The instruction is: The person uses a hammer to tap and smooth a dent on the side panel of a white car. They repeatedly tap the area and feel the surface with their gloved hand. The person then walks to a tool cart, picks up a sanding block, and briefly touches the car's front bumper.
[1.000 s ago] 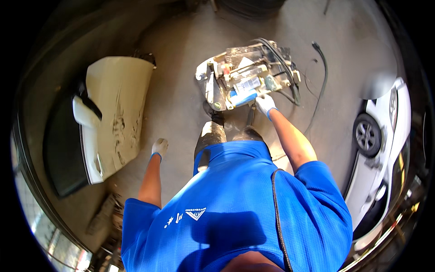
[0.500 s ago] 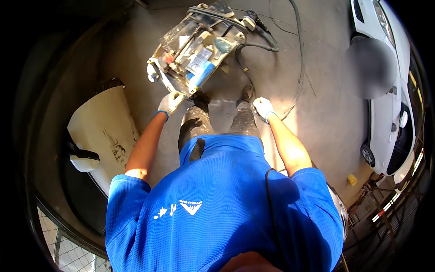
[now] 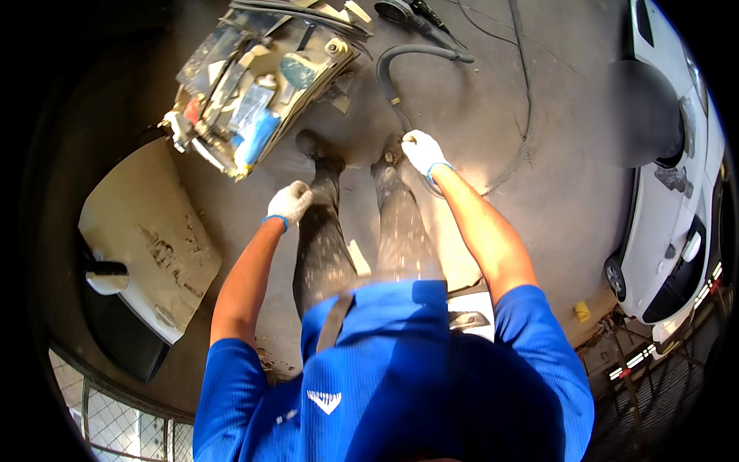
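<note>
My left hand [image 3: 291, 202], in a white knit glove with a blue cuff, hangs beside my left thigh with its fingers curled. It is apart from the tool cart [image 3: 341, 73], whose near corner is the closest part. The cart's top holds a blue object [image 3: 257, 141], a green rounded pad [image 3: 297, 71] and several other tools and scraps. My right hand [image 3: 423, 152], gloved alike, is raised ahead of my right leg near the grey hose [image 3: 402, 112]. Its fingers are bent inward, and whatever they may hold is hidden. Neither hand visibly touches the hose.
A sander [image 3: 396, 11] with its hose lies on the floor beyond the cart. Cables run along the floor to the right. A pale car door [image 3: 146, 231] with a mirror stands at left. At right is a white car [image 3: 670, 208] with grey patches, partly covered by a blurred disc.
My left hand has let go of the cart's near corner and drawn back toward my thigh. The right hand has moved forward and left. The cart now appears farther left in view.
</note>
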{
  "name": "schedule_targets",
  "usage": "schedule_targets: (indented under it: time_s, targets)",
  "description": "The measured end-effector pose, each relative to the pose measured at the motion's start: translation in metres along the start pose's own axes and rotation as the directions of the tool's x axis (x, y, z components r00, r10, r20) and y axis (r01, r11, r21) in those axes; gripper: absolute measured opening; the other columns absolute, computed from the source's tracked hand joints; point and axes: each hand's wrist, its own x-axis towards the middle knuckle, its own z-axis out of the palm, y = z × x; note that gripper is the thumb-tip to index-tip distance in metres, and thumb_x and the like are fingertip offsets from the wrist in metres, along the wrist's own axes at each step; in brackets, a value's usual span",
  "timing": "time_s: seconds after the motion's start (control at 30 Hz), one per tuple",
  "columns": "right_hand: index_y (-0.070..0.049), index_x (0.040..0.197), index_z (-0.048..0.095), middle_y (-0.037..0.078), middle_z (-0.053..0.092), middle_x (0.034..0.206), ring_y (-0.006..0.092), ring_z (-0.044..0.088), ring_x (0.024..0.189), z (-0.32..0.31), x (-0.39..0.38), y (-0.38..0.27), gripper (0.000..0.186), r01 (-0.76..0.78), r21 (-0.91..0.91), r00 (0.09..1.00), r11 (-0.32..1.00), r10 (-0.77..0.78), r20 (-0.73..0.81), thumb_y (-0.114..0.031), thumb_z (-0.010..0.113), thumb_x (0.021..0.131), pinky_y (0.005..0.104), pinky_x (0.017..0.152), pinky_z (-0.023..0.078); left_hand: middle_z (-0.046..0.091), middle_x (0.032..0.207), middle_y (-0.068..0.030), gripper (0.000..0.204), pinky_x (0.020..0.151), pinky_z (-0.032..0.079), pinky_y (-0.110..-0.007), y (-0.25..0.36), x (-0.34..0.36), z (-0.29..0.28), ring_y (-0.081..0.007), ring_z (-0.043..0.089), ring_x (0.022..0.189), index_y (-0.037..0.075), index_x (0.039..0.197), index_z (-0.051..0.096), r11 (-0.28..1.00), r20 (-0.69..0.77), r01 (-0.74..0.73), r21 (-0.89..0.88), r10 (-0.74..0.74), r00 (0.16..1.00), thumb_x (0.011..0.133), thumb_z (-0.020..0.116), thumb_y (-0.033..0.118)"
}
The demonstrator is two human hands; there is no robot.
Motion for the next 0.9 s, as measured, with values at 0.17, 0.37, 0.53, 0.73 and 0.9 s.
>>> schedule_targets:
  time_s: [0.17,0.37,0.53,0.73,0.9]
  targets:
    - [-0.007,0.118,0.062,0.021,0.068,0.111,0.0363,0.063,0.108,0.051,0.126,0.04,0.034,-0.002,-0.148,0.997,0.989,0.013,0.075,-0.024,0.059,0.089,0.0431,0.093,0.05,0.071,0.101,-0.0182,0.037,0.09,0.051,-0.041,0.017,0.163,0.072,-0.0345,0.067,0.1,0.008,0.109,0.066,0.992,0.08,0.056,-0.11,-0.047,0.996,0.088,0.058,0.037]
    - [-0.014,0.128,0.056,0.019,0.057,0.124,0.0393,0.06,0.108,0.148,0.29,0.06,0.043,0.291,-0.314,0.957,0.904,-0.279,0.084,-0.021,0.062,0.087,0.0476,0.094,0.049,0.068,0.115,-0.0218,0.05,0.095,0.049,-0.04,-0.022,0.366,0.142,-0.0357,0.064,0.11,0.004,0.128,0.059,0.978,-0.08,0.095,-0.185,-0.111,0.991,0.088,0.058,0.034]
    - [-0.01,0.132,0.053,0.022,0.049,0.135,0.0464,0.06,0.107,0.219,0.399,0.061,0.051,0.295,-0.386,0.947,0.874,-0.32,-0.001,-0.017,0.066,0.083,0.0507,0.09,0.053,0.057,0.136,-0.0248,0.065,0.104,0.044,-0.043,-0.041,0.445,0.15,-0.0378,0.056,0.125,0.003,0.14,0.048,0.991,-0.052,0.074,-0.11,-0.08,0.995,0.085,0.06,0.035]
    - [-0.009,0.123,0.058,0.021,0.054,0.124,0.0425,0.066,0.093,0.255,0.45,0.087,0.041,0.265,-0.41,0.933,0.873,-0.339,-0.117,-0.016,0.062,0.083,0.0498,0.079,0.058,0.045,0.145,-0.0302,0.076,0.11,0.038,-0.041,-0.071,0.487,0.154,-0.0389,0.046,0.136,-0.001,0.148,0.035,0.972,-0.051,0.1,-0.212,-0.113,0.992,0.086,0.065,0.031]
    - [-0.009,0.117,0.059,0.02,0.06,0.113,0.0381,0.067,0.096,0.282,0.424,0.119,0.034,0.217,-0.441,0.967,0.871,-0.253,-0.024,-0.014,0.063,0.083,0.0474,0.076,0.058,0.043,0.146,-0.0303,0.08,0.111,0.036,-0.041,-0.079,0.507,0.153,-0.0396,0.043,0.137,-0.001,0.15,0.032,0.96,-0.065,0.113,-0.257,-0.134,0.989,0.087,0.065,0.034]
